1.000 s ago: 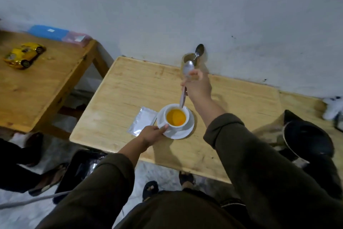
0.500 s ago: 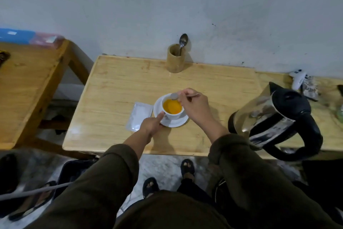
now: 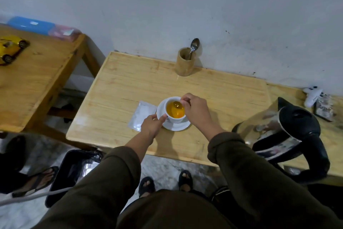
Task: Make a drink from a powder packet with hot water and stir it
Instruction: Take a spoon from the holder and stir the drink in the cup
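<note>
A white cup [image 3: 176,119] full of orange drink [image 3: 175,112] stands on a white saucer [image 3: 181,126] near the table's front. My right hand [image 3: 195,111] pinches a metal spoon [image 3: 177,104] whose bowl dips into the drink. My left hand [image 3: 151,125] holds the cup's left side at the handle. A flat silver powder packet [image 3: 142,115] lies on the table just left of the saucer, partly under my left hand.
A black and steel electric kettle [image 3: 289,134] stands at the right. A wooden holder [image 3: 185,61] with another spoon [image 3: 194,46] sits by the wall. The left table carries a yellow toy car [image 3: 11,48]. A black bin [image 3: 74,171] and another person's sandalled foot [image 3: 35,180] are on the floor.
My right hand brought the spoon from up by the holder down to the cup; its bowl is now in the drink. My left hand stayed on the cup.
</note>
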